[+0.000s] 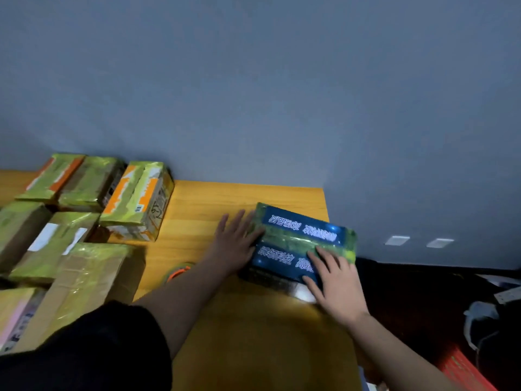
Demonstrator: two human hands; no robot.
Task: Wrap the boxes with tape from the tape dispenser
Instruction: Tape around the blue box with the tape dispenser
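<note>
Both flat hands — left hand (pixel 235 240), right hand (pixel 337 283) — press tape down on the blue box (pixel 303 244); next, probably grab the tape dispenser (pixel 178 271).

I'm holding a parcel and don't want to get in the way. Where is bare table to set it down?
Bare wood lies between the taped boxes and the blue box, behind the left hand, and along the near edge of the table between the forearms. The left side is crowded with boxes.

Both arms outstretched, left hand (pixel 236 244) and right hand (pixel 335 283) flat, fingers spread.
</note>
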